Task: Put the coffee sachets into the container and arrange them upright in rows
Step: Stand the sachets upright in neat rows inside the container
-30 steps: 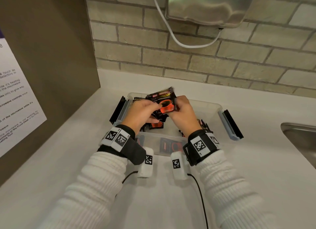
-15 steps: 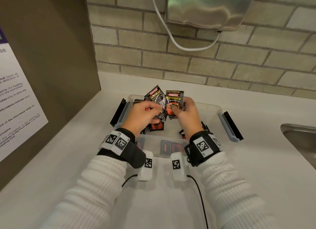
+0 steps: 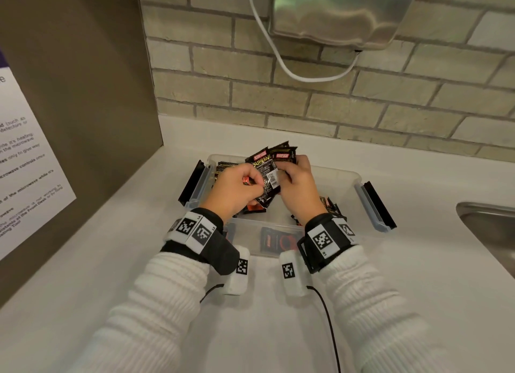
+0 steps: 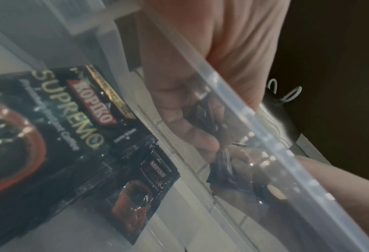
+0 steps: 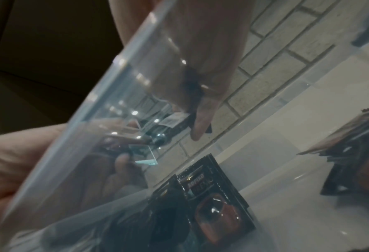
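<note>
A clear plastic container (image 3: 349,181) stands on the white counter with black-and-red coffee sachets lying loose inside (image 3: 330,205). Both hands hover above its left half and hold a small bunch of upright sachets (image 3: 266,168). My left hand (image 3: 237,187) grips the bunch from the left; my right hand (image 3: 295,174) pinches a sachet (image 3: 284,153) at the back. In the left wrist view, seen through the container wall (image 4: 243,109), sachets (image 4: 75,119) lie flat on the bottom. The right wrist view shows another flat sachet (image 5: 218,202) inside.
Black-and-blue latch handles (image 3: 374,207) stick out at both ends of the container. A steel sink (image 3: 490,227) lies to the right. A brown panel with a printed notice (image 3: 25,161) stands on the left. A brick wall and a metal dispenser (image 3: 340,10) are behind.
The sachets in my hands have turned from lying sideways to standing upright with the logos on top. Both hands have stayed over the container's left half.
</note>
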The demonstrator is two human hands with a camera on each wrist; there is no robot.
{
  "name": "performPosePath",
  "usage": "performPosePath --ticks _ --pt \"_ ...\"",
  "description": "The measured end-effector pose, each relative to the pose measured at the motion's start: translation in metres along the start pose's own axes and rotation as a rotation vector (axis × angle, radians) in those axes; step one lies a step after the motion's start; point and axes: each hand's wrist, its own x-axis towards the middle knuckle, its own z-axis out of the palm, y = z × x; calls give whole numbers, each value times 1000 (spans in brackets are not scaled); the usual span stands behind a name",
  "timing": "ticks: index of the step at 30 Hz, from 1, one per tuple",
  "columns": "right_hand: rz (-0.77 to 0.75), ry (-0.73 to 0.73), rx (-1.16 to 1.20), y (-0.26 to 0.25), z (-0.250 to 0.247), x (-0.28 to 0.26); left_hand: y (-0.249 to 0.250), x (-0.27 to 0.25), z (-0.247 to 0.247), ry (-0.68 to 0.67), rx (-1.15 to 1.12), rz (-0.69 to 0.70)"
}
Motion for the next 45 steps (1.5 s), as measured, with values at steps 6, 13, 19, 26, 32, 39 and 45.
performPosePath --ticks 6,13,19,26,32,39,45 --pt "88 -177 -25 -7 -2 -7 2 -2 -3 -84 -128 55" --pt "312 -110 231 -8 -3 -2 2 0 1 -115 -310 -17" --pt "439 -80 547 -9 -6 1 3 3 -4 166 -319 46" --pt "412 -153 598 -13 -7 0 1 1 -3 132 -69 75" --pt "417 -277 430 -13 -3 -2 2 -1 -5 89 27 133" --pt "410 -247 493 -18 -2 -3 2 0 -1 64 74 157" --pt "254 -316 349 -14 -6 -10 7 -1 0 64 -4 61"
